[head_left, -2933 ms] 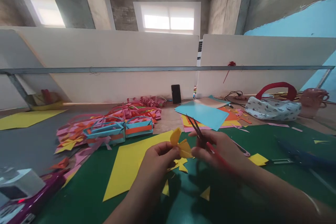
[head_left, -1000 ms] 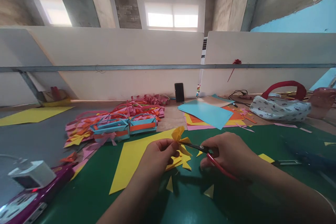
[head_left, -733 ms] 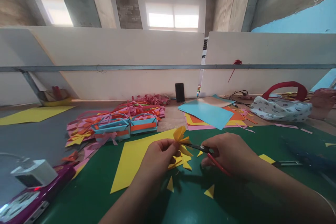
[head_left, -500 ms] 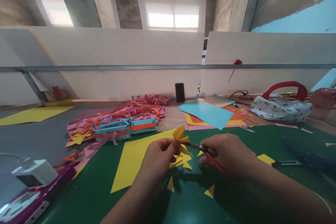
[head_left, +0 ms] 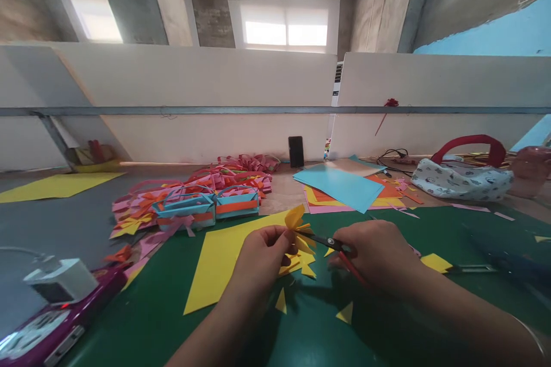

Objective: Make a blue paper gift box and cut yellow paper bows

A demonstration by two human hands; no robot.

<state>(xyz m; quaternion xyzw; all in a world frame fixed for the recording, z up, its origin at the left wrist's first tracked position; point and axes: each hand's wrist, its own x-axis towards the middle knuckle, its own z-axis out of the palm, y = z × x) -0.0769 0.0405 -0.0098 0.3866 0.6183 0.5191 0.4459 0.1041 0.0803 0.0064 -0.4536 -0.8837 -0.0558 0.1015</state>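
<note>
Pinched between the thumb and fingers of my left hand (head_left: pixel 267 252) is a folded yellow paper piece (head_left: pixel 295 218) with several petal-like points. My right hand (head_left: pixel 373 252) grips scissors (head_left: pixel 331 242) with dark blades and red handles. The blade tips reach in among the paper's points beside my left thumb. Under and just behind my left hand, a large yellow sheet (head_left: pixel 215 264) lies on the green mat (head_left: pixel 310 338). Cut yellow pieces (head_left: pixel 306 266) lie below the held paper, and small triangular scraps (head_left: pixel 345 313) are scattered nearer to me.
Blue paper baskets (head_left: pixel 189 212) and a pile of pink and red strips (head_left: pixel 241 175) sit back left. Behind my right hand are coloured sheets (head_left: pixel 344 183) and a pouch (head_left: pixel 460 179). A utility knife (head_left: pixel 473 269) lies right, a power strip (head_left: pixel 64 327) left. A phone (head_left: pixel 296 152) stands behind.
The hands, scissors and yellow paper stay nearly in place. The whole view has shifted very slightly, and the paper's points sit at a slightly different angle.
</note>
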